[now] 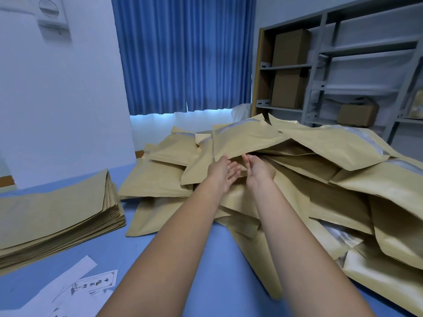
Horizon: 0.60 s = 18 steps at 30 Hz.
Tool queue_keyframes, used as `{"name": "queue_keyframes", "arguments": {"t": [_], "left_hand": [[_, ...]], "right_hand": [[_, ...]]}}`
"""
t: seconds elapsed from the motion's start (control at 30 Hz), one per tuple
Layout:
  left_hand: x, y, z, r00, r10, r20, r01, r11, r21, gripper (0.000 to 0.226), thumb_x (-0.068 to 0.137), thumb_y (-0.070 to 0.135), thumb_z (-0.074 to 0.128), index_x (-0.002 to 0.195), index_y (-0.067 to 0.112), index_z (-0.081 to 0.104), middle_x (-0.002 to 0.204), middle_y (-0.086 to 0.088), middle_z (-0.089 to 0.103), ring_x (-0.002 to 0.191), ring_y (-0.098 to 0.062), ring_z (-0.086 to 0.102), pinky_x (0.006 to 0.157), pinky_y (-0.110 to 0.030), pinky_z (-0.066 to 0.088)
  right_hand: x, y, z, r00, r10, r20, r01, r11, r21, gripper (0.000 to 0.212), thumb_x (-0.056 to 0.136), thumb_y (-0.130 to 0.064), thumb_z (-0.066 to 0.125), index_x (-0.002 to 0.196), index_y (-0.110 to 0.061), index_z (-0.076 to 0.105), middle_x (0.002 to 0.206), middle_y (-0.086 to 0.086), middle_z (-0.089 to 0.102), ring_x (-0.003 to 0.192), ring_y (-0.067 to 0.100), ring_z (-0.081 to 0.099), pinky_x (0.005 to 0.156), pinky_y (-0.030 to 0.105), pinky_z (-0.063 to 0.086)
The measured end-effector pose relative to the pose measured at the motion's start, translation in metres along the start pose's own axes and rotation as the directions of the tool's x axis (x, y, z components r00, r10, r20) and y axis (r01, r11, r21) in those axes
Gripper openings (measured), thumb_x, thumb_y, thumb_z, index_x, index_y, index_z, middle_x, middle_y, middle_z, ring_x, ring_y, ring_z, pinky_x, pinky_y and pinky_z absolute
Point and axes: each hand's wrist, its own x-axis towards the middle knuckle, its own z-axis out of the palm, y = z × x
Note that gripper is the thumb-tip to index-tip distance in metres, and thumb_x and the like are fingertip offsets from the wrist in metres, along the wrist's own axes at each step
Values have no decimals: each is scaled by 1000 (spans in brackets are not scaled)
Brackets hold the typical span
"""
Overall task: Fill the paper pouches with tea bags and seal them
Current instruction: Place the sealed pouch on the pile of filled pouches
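Note:
A loose heap of filled kraft paper pouches (pixel 297 170) covers the middle and right of the blue table (pixel 206 259). Both my arms stretch out to its middle. My left hand (pixel 223 172) and my right hand (pixel 259 171) lie side by side, palms up, fingers fairly straight, at the near edge of one top pouch (pixel 247 139). Their fingertips touch or slip under that pouch's lower edge. Neither hand visibly grips anything. A neat stack of flat empty pouches (pixel 57 211) sits at the left. No tea bags are in sight.
White printed paper slips (pixel 91 287) lie at the table's near left edge. A white pillar (pixel 59 99) stands at the left, blue curtains (pixel 185 53) behind. Grey shelving (pixel 320 72) with cardboard boxes (pixel 290 48) stands at the back right.

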Motion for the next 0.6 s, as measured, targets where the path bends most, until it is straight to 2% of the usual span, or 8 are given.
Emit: {"name": "queue_keyframes", "arguments": {"t": [0.03,0.1,0.2,0.3,0.37,0.43,0.5,0.6], "left_hand": [[2,-2,-3,1000,-12,0,12,1000,29,39,102,25,42,129,-2,46,127,-16,58,88,-21,61,66,-25,52],[6,-8,-10,999,-36,3,36,998,60,39,102,27,43,128,0,47,124,-15,59,91,-21,61,65,-24,52],[8,-17,-19,999,-43,-7,43,997,63,36,101,28,43,125,1,49,110,-10,61,79,-17,62,65,-24,52],[4,-22,-26,999,-45,-8,45,997,59,29,102,26,41,116,3,53,107,-8,61,76,-15,60,70,-25,50],[-5,-24,-31,999,-37,4,36,998,55,24,102,23,41,105,4,56,99,-8,62,75,-15,59,69,-25,50],[-18,-24,-42,1000,-15,-4,15,997,72,24,99,15,42,85,6,58,82,-8,62,68,-16,58,56,-21,52],[-33,-23,-60,998,27,-65,-18,990,139,27,96,11,43,74,5,58,75,-11,61,65,-20,58,52,-20,48],[-57,-17,-103,973,195,-121,-137,917,375,26,92,5,41,88,-5,66,86,-17,66,74,-22,58,63,-28,43]], "right_hand": [[0,2,-3,1000,-9,-12,9,1000,-17,18,89,14,50,104,9,58,85,12,62,52,11,63,42,14,49],[2,9,-10,1000,-5,-26,4,999,-36,19,88,13,53,106,9,59,82,11,61,55,13,62,44,13,49],[2,15,-17,998,35,-45,-36,999,-24,9,88,12,54,86,6,60,78,11,60,58,14,60,46,12,50],[-4,22,-17,996,12,-84,-15,1000,-28,23,87,12,52,68,0,56,70,7,57,55,13,57,44,12,47],[-15,35,-16,998,-12,-63,6,996,-91,26,87,10,51,66,-4,57,64,7,56,51,14,54,48,19,48],[-30,58,-16,998,-60,-33,52,978,-204,24,86,7,53,69,-7,61,68,9,61,58,18,58,62,28,51],[-51,83,-14,992,-121,-21,109,947,-303,16,85,3,56,78,-8,66,74,6,66,67,18,63,69,30,53],[-89,125,-5,982,-183,38,184,905,-383,12,83,2,58,83,-5,67,70,1,64,65,14,61,66,26,49]]}}
